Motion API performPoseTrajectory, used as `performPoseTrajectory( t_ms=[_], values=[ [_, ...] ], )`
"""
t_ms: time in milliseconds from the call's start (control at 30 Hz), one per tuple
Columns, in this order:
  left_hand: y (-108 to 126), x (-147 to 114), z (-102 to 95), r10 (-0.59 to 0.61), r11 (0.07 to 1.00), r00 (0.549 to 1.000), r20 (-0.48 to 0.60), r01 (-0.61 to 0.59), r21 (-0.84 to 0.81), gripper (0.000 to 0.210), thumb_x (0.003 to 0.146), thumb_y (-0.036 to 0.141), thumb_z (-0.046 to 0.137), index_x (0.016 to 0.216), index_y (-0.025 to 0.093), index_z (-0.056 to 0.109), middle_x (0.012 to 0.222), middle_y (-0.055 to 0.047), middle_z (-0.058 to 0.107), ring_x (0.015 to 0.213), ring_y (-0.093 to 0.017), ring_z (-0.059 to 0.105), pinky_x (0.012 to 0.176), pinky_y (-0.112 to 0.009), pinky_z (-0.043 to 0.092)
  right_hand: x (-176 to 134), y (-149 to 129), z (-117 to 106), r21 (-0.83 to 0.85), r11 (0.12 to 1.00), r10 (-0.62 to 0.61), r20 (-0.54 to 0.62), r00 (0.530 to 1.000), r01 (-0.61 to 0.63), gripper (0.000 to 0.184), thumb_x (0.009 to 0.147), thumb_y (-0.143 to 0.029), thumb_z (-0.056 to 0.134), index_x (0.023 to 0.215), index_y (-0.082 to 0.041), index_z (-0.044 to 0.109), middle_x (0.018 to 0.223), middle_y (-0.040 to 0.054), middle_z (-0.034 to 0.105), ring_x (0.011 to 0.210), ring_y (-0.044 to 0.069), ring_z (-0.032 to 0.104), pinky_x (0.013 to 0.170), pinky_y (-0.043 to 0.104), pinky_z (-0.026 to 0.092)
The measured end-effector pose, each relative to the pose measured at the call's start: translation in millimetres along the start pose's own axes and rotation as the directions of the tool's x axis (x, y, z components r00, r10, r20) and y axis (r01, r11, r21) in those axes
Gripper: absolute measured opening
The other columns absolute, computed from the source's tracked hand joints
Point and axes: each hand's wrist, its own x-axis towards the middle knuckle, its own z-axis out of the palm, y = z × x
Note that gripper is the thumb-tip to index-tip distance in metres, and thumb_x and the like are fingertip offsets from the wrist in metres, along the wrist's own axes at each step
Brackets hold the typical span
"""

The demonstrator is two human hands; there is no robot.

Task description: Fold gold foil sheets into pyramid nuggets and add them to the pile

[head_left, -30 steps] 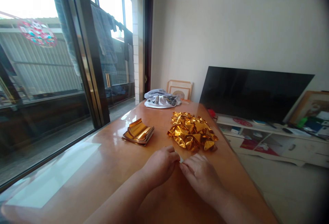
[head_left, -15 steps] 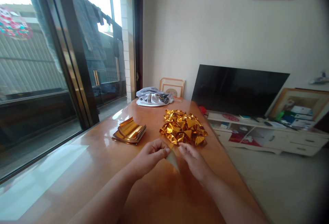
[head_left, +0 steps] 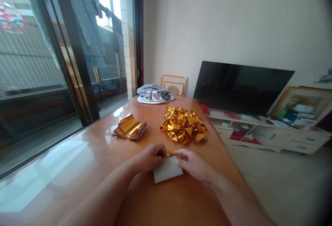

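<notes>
Between my two hands is a sheet of gold foil paper (head_left: 168, 171), its pale back facing me and a strip of gold showing at the far edge. My left hand (head_left: 153, 156) pinches its far left corner, fingers closed. On the far right side, my right hand (head_left: 190, 162) grips the sheet between thumb and fingers. Beyond my left hand lies a stack of gold foil sheets (head_left: 130, 129), the top one curling up. A heap of folded gold foil pieces (head_left: 184, 125) sits just past my right hand.
The glossy wooden table (head_left: 145, 205) runs away from me. Crumpled grey and white cloth (head_left: 155, 93) lies at its far end, before leaning picture frames (head_left: 173, 83). A television (head_left: 243, 87) and low white cabinet (head_left: 282, 139) stand right; a sliding glass door (head_left: 70, 60) is left.
The paper has turned from a narrow, pointed shape to a wider pale face between my hands. My right hand has closed on its right side. The view has tilted down slightly.
</notes>
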Motion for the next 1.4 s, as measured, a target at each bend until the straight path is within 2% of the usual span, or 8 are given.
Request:
performPoseTrajectory(
  t_ms=[167, 300, 500, 733, 900, 1167, 1300, 1400],
  values=[
    [-2, -1, 0.8, 0.069, 0.969, 0.998, 0.012, -0.070, 0.237, 0.037, 0.061, 0.006, 0.048, 0.094, 0.020, 0.060, 0.095, -0.001, 0.063, 0.085, -0.016, 0.055, 0.073, -0.025, 0.044, -2, -6, 1, -0.093, 0.995, -0.015, 0.065, 0.998, 0.021, 0.035, 0.073, -0.013, 0.060, 0.107, -0.017, 0.069, 0.082, -0.0016, 0.063, 0.073, 0.013, 0.056, 0.062, 0.022, 0.041],
    [-3, -1, 1.0, 0.098, 0.950, 0.995, 0.018, -0.099, 0.295, 0.038, 0.063, 0.006, 0.049, 0.096, 0.021, 0.059, 0.101, -0.002, 0.061, 0.089, -0.017, 0.055, 0.077, -0.027, 0.045, -5, -8, 0, -0.192, 0.981, 0.001, 0.119, 0.993, 0.022, 0.042, 0.067, -0.007, 0.056, 0.107, -0.017, 0.066, 0.089, -0.0004, 0.063, 0.075, 0.012, 0.056, 0.062, 0.021, 0.041],
    [0, -3, -3.1, 0.083, 0.916, 0.996, 0.022, -0.085, 0.392, 0.034, 0.065, 0.009, 0.052, 0.096, 0.022, 0.059, 0.103, -0.004, 0.059, 0.095, -0.021, 0.055, 0.080, -0.029, 0.045, -14, -5, -4, -0.507, 0.838, -0.133, 0.167, 0.977, 0.200, 0.053, 0.061, -0.001, 0.055, 0.109, -0.023, 0.066, 0.099, -0.0003, 0.057, 0.084, 0.014, 0.057, 0.070, 0.021, 0.044],
    [11, -9, -7.8, 0.111, 0.820, 0.993, -0.040, -0.069, 0.568, 0.029, 0.070, 0.015, 0.061, 0.097, 0.023, 0.059, 0.107, -0.005, 0.058, 0.100, -0.024, 0.052, 0.084, -0.034, 0.043, -14, -6, -1, -0.661, 0.713, -0.186, 0.144, 0.972, 0.235, 0.021, 0.082, -0.020, 0.064, 0.100, -0.025, 0.073, 0.097, 0.0020, 0.057, 0.083, 0.015, 0.057, 0.073, 0.023, 0.043],
    [21, -12, -7.6, 0.082, 0.739, 0.995, -0.063, -0.018, 0.673, 0.026, 0.072, 0.020, 0.067, 0.097, 0.024, 0.062, 0.105, -0.006, 0.059, 0.100, -0.027, 0.054, 0.084, -0.037, 0.040, -15, -8, 0, -0.674, 0.701, -0.184, 0.143, 0.973, 0.232, 0.014, 0.085, -0.027, 0.066, 0.096, -0.026, 0.074, 0.094, 0.0019, 0.058, 0.083, 0.015, 0.057, 0.071, 0.023, 0.041],
    [22, -14, -8.9, -0.006, 0.783, 0.999, 0.039, -0.020, 0.622, 0.018, 0.076, 0.019, 0.063, 0.092, 0.023, 0.069, 0.100, -0.006, 0.063, 0.090, -0.023, 0.061, 0.076, -0.031, 0.043, -13, -13, -2, -0.661, 0.706, -0.197, 0.162, 0.967, 0.254, 0.017, 0.091, -0.032, 0.060, 0.084, -0.022, 0.073, 0.089, 0.0018, 0.060, 0.082, 0.015, 0.058, 0.073, 0.024, 0.041],
    [21, -14, -9.6, 0.026, 0.836, 0.995, 0.098, -0.076, 0.544, 0.019, 0.085, 0.016, 0.051, 0.083, 0.021, 0.069, 0.092, -0.005, 0.065, 0.083, -0.019, 0.063, 0.074, -0.028, 0.044, -6, -6, -1, -0.657, 0.724, -0.201, 0.092, 0.975, 0.211, 0.026, 0.094, -0.033, 0.056, 0.075, -0.019, 0.068, 0.082, 0.0014, 0.060, 0.076, 0.014, 0.057, 0.070, 0.024, 0.039],
    [23, -15, -14.9, 0.030, 0.865, 0.992, 0.121, -0.086, 0.494, 0.030, 0.096, 0.026, 0.043, 0.078, 0.019, 0.067, 0.086, -0.006, 0.066, 0.078, -0.018, 0.062, 0.071, -0.027, 0.044, 0, -1, 1, -0.664, 0.731, -0.197, 0.018, 0.980, 0.159, 0.029, 0.092, -0.036, 0.058, 0.071, -0.019, 0.064, 0.078, 0.0009, 0.061, 0.073, 0.014, 0.057, 0.067, 0.025, 0.037]
  ],
)
